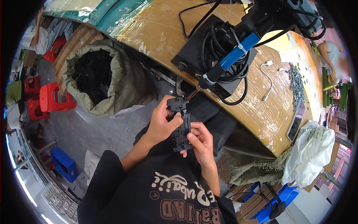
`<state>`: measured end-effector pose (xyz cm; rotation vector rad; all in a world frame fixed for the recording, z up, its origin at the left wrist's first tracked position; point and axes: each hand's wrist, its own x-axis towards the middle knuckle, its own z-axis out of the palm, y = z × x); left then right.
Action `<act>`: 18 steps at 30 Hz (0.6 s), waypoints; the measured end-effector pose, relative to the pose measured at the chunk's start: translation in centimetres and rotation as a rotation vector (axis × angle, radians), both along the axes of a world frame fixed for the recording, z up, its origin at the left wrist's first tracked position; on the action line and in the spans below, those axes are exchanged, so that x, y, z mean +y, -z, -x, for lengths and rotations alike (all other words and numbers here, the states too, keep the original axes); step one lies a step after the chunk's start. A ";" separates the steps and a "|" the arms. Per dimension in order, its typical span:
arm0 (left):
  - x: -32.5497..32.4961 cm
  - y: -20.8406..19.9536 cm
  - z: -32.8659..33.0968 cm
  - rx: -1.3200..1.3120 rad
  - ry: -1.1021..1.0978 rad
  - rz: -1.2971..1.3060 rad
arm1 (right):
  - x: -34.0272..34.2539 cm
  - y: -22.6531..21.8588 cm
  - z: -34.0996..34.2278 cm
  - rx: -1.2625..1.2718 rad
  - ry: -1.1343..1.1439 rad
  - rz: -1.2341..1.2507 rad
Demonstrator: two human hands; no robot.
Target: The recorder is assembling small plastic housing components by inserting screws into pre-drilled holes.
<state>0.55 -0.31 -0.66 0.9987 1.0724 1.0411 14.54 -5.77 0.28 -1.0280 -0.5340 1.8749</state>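
Left hand (161, 124): your fingers curl closed around the black molded housing (181, 131); right hand (202, 142) pinches its lower end. Upper end lies just beside the tip of the blue-sleeved tool (235, 55), contact unclear; a slipping grip could mar plastic.

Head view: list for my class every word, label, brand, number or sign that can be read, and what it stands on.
Black shirt: large cream script and brown block lettering, legible but not copied here.
Black shirt: small circled mark.
White plastic bag: print too small and blurred to read.
Held black part: no readable text.
Elsewhere: too small or blurred.
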 end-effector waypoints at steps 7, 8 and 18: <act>-0.4 1.1 -0.1 -0.079 0.013 0.044 | 0.0 0.3 -0.2 0.004 -0.016 -0.003; -0.5 1.3 -0.1 -0.106 0.023 0.089 | -0.1 0.4 -0.3 0.008 -0.024 0.010; -2.1 3.5 -2.9 -0.125 0.206 0.095 | -3.6 2.5 -3.0 -0.048 0.056 0.033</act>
